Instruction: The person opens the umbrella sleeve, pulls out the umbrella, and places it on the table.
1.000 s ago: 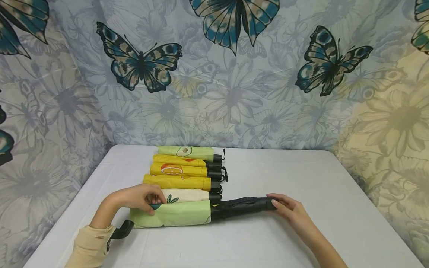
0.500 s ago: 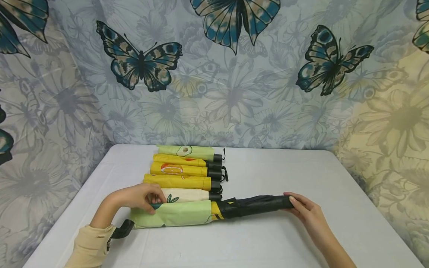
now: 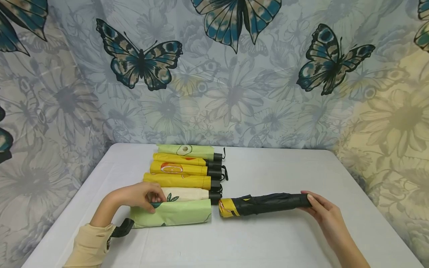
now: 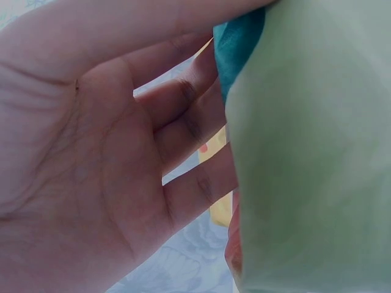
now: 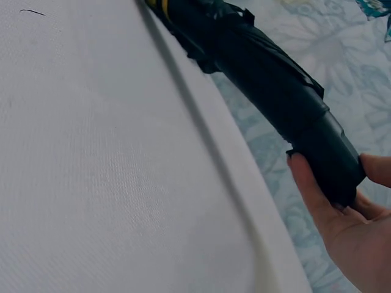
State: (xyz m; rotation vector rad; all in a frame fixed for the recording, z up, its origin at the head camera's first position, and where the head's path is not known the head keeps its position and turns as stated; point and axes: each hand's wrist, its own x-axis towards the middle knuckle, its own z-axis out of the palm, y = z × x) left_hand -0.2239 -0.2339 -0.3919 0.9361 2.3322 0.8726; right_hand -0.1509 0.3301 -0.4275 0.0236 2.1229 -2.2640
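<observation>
A black folded umbrella with a yellow patterned end lies just right of a light green umbrella sleeve, with a small gap between them. My right hand grips the umbrella by its black handle end, thumb and fingers on opposite sides; in the right wrist view the handle is at the fingertips. Over the left part of the sleeve, my left hand pinches its upper edge near a teal patch. Up close, the sleeve hides the fingertips of that hand.
Behind the sleeve lies a row of folded umbrellas: a cream one, several yellow ones such as the orange-slice one, and a green avocado one farthest back. White cloth covers the table; a butterfly-print curtain stands behind.
My right hand has moved right, drawing the umbrella out of the green sleeve until its yellow end came free. The left hand has stayed in place on the sleeve.
</observation>
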